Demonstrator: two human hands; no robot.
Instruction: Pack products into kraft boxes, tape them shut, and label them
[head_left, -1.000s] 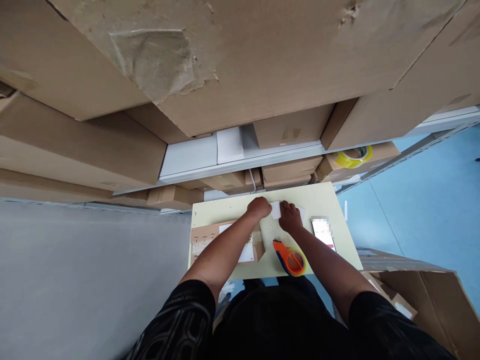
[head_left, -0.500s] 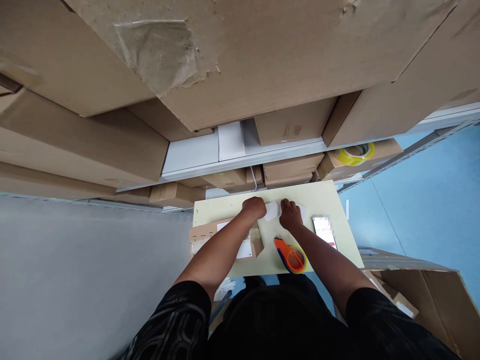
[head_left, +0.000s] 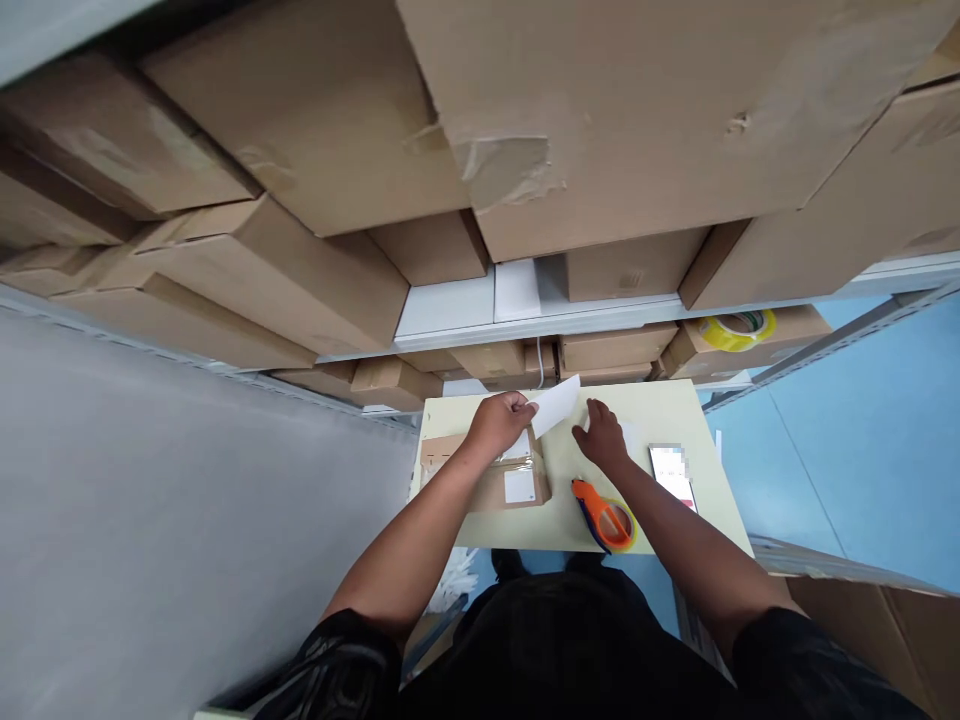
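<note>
My left hand [head_left: 498, 424] pinches a white paper label [head_left: 556, 405] between thumb and fingers, lifted at a slant above the table. Under my left wrist lies a small cardboard box [head_left: 491, 492] with clear tape and white labels on it. My right hand [head_left: 604, 438] is just right of the lifted label, with thumb and fingers apart and nothing seen between them. Another white paper [head_left: 631, 434] lies partly hidden beside that hand. Nearer my body rests an orange tape dispenser [head_left: 600, 512] with a yellow roll.
The pale table [head_left: 559, 520] also bears a phone [head_left: 673, 472] on the right. Large cardboard boxes [head_left: 645, 120] fill the shelf [head_left: 450, 312] ahead, close to my head. A yellow tape roll [head_left: 739, 330] lies on a box at the back right. An open carton [head_left: 847, 620] stands at lower right.
My left hand has raised the white label off the table and tilted it. My right hand's fingers have spread away from the paper. The view has turned slightly left.
</note>
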